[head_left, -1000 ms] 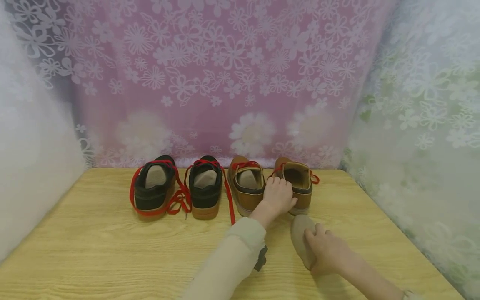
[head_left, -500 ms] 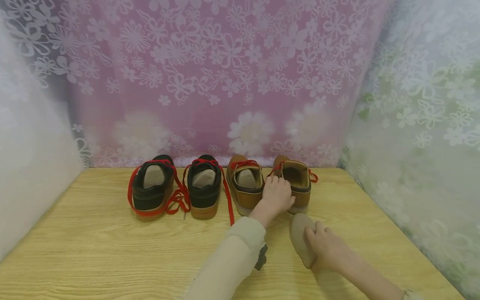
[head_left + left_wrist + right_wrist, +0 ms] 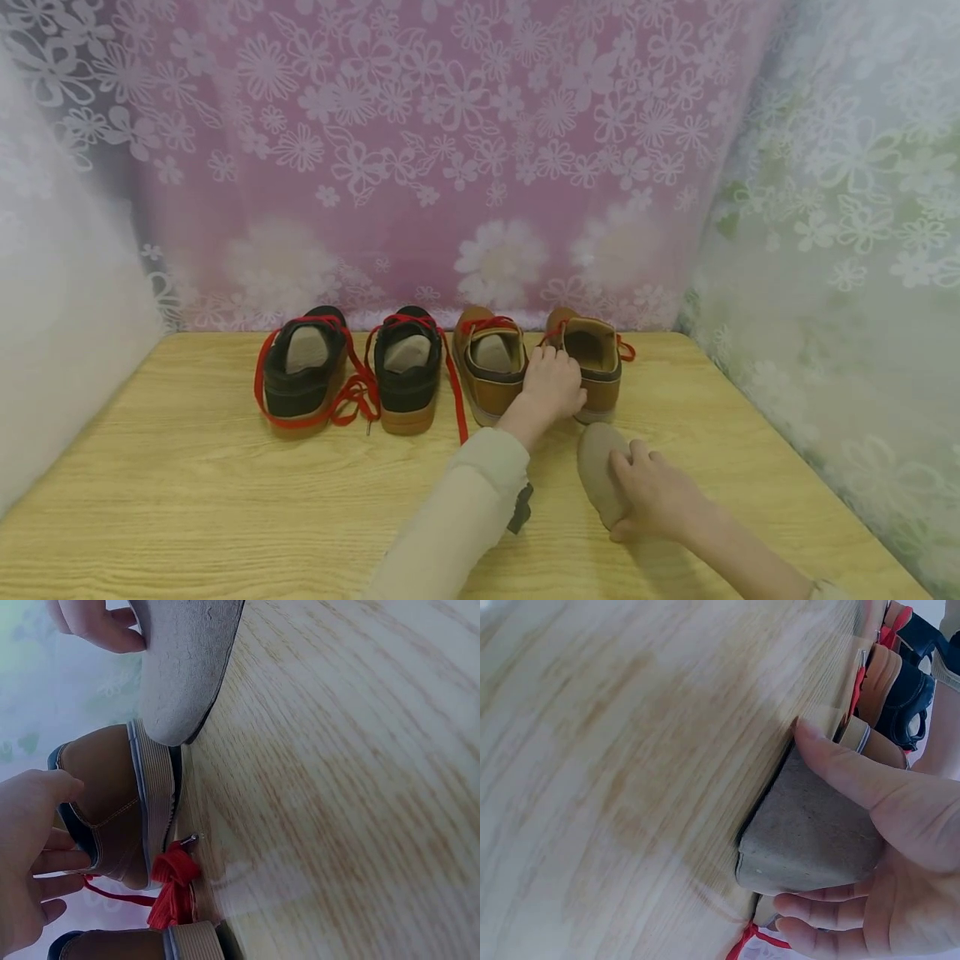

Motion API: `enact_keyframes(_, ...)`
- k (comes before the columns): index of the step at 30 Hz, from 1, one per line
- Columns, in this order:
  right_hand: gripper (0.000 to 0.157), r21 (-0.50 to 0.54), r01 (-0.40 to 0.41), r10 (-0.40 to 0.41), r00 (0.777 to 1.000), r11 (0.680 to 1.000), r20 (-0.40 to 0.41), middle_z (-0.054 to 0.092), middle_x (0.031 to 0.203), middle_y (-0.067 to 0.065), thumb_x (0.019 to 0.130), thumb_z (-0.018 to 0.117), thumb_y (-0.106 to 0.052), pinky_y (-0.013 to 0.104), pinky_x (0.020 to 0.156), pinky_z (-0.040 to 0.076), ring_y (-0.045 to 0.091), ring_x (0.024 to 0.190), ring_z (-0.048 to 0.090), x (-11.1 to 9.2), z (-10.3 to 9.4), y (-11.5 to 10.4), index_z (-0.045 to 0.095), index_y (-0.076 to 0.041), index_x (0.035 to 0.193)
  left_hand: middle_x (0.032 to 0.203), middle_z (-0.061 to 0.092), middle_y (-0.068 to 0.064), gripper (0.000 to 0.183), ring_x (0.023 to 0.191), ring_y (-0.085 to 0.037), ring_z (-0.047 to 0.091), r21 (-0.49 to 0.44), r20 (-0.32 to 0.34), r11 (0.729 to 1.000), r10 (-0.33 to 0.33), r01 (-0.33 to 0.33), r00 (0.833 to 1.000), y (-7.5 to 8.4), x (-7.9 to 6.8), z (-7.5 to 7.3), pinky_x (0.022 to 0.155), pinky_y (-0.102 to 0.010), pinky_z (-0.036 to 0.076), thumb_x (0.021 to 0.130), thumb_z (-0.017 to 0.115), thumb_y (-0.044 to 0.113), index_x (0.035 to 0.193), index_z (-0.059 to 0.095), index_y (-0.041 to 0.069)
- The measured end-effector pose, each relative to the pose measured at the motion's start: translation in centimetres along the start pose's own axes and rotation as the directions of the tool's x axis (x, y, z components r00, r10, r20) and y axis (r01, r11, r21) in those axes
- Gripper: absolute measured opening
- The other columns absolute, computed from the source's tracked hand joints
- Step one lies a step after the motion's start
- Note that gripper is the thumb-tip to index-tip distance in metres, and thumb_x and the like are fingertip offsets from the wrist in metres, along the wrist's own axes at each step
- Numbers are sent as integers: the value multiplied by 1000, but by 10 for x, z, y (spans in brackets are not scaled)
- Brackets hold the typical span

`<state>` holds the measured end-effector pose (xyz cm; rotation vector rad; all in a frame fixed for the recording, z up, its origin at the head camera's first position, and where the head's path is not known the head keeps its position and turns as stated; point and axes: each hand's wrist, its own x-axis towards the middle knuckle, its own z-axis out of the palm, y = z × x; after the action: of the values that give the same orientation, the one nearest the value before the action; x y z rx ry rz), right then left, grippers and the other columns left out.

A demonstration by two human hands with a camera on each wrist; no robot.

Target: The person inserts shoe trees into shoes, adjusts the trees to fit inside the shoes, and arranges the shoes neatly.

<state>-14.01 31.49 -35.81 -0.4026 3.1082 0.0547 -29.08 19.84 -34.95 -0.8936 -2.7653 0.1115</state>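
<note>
My left hand (image 3: 553, 383) grips the collar of the rightmost brown shoe (image 3: 600, 393) on its left side. In the left wrist view its thumb lies near the heel and the fingers at the collar. That shoe has red laces and a hollow opening. Just in front of its heel, my right hand (image 3: 660, 496) holds a grey-beige shoe insert (image 3: 598, 467) with a rounded toe. In the right wrist view, the thumb lies on one side of the insert (image 3: 810, 832) and the fingers on the other. The insert rests on or just above the table; I cannot tell which.
Left of these stands another brown shoe (image 3: 498, 390), with an insert inside. Two black shoes (image 3: 303, 392) (image 3: 408, 392) with inserts and long loose red laces stand further left. All are on the wooden table (image 3: 225, 508), before a pink flowered curtain (image 3: 420, 167).
Both hands stay nearly in place. The right thumb has shifted slightly at the insert's near end, and the head view has tilted a little.
</note>
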Motion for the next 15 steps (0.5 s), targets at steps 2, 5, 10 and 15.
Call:
enact_keyframes(2, 72, -16, 6, -6, 1000, 1000, -13, 37, 82, 9, 49, 87, -41, 36, 50, 42, 22, 63, 43, -1, 0, 0, 48, -2, 95, 102, 55, 2, 43, 98, -17, 45, 4, 4, 1000, 3, -3, 1000, -1, -1, -1, 86, -33, 31, 92, 45, 51, 110, 60, 15)
enact_keyframes(5, 74, -27, 5, -5, 1000, 1000, -21, 38, 82, 9, 50, 86, -44, 36, 50, 42, 22, 63, 44, -1, 1, 0, 49, -2, 98, 101, 55, 3, 42, 98, -17, 45, -1, 10, 1000, 9, -9, 1000, -1, -2, -2, 86, -33, 31, 92, 45, 50, 109, 61, 15)
enact_keyframes(10, 78, -37, -2, 2, 1000, 999, -20, 41, 82, 10, 52, 85, -46, 36, 51, 42, 22, 65, 45, -2, 0, -2, 50, 0, 105, 101, 55, 3, 39, 98, -17, 45, -24, 13, 1000, 12, -12, 1000, -2, -1, -2, 86, -34, 30, 91, 47, 49, 107, 61, 16)
enact_keyframes(15, 80, -65, -1, -2, 999, 998, -40, 47, 88, 14, 54, 83, -42, 38, 54, 45, 25, 69, 50, -3, -1, -4, 51, 2, 113, 100, 55, 3, 38, 97, -17, 46, -25, 8, 1000, 13, -12, 1000, -4, 0, -1, 85, -33, 31, 91, 47, 49, 105, 62, 16)
